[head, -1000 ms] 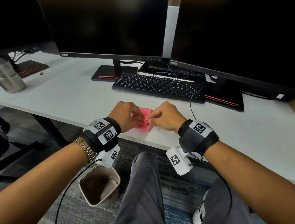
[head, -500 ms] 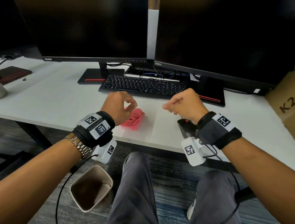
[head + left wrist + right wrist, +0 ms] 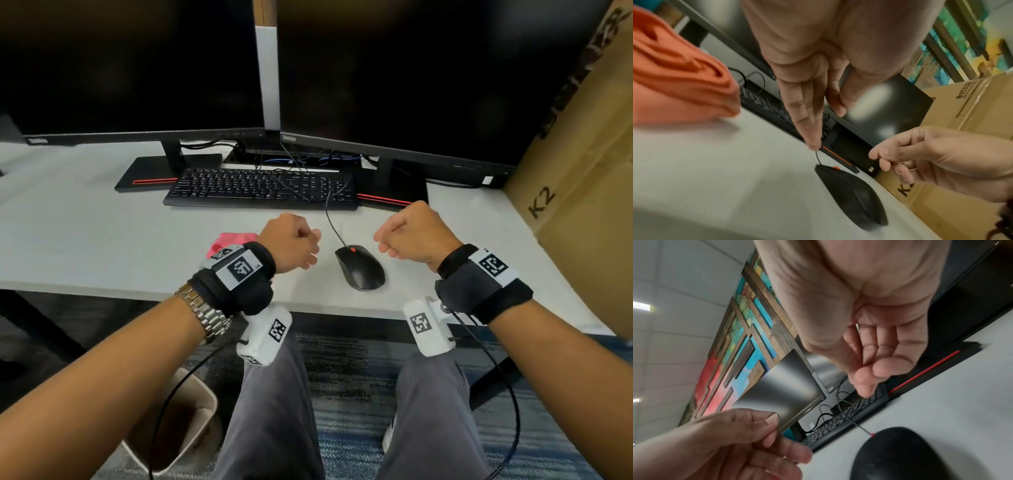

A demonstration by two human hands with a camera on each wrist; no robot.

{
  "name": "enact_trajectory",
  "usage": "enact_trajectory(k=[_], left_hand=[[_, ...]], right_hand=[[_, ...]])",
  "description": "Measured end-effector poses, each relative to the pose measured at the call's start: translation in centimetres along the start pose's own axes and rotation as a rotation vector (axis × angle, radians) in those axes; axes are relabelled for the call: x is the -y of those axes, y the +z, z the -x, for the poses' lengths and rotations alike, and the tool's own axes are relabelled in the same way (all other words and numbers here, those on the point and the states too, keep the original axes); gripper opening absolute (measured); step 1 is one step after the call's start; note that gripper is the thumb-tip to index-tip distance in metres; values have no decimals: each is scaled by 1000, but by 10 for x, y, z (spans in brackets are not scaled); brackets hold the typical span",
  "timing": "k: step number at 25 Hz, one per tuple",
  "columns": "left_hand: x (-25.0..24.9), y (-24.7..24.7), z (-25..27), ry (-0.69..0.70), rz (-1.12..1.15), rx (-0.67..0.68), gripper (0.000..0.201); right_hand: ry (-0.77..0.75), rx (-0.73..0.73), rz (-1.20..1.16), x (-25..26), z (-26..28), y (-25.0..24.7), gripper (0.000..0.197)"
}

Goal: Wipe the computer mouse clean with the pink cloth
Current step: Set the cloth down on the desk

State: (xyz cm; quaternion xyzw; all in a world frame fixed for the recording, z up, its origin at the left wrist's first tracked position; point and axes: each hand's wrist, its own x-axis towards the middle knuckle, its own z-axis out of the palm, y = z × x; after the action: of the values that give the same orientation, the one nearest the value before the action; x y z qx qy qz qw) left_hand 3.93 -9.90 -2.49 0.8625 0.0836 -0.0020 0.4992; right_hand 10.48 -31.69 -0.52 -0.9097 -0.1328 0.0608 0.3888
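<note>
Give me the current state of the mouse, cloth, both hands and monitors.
computer mouse: flat on the desk, untouched, cable attached.
pink cloth: crumpled on the desk, not held.
left hand: above the desk, fingers loosely curled, empty.
right hand: above the desk, fingers loosely curled, empty.
monitors: screens dark.

Counting what's showing: 2 monitors, left monitor [image 3: 137, 68] & right monitor [image 3: 411, 75], each sitting on 1 base w/ a red stripe, so 2 bases. 1 keyboard [image 3: 260, 188]. 1 computer mouse [image 3: 359, 269] w/ 1 cable. 1 pink cloth [image 3: 227, 240], partly hidden. 2 hands hovering: left hand [image 3: 291, 245], right hand [image 3: 416, 236]. 2 wrist cameras, 1 per wrist. 1 wristwatch [image 3: 205, 313]. 1 cardboard box [image 3: 582, 171]. 1 waste bin [image 3: 185, 431] on floor. All desk items are sitting on 1 bench [image 3: 85, 240].
</note>
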Motion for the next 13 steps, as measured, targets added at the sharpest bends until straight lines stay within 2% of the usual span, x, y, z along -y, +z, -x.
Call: enact_trajectory(k=[2,5,10,13], left_hand=[[-6,19,-7,-93,52,98,22],[-13,33,-15,-180,121,173,18],[-18,41,-25,-194,225,181,27],[-18,45,-31,-183,228,165,24]], right_hand=[[53,55,108,-17,-2,-3,17],[99,179,207,-35,-2,-2,18],[63,257,197,-37,0,3,21],[58,264,215,-34,-3,5,24]])
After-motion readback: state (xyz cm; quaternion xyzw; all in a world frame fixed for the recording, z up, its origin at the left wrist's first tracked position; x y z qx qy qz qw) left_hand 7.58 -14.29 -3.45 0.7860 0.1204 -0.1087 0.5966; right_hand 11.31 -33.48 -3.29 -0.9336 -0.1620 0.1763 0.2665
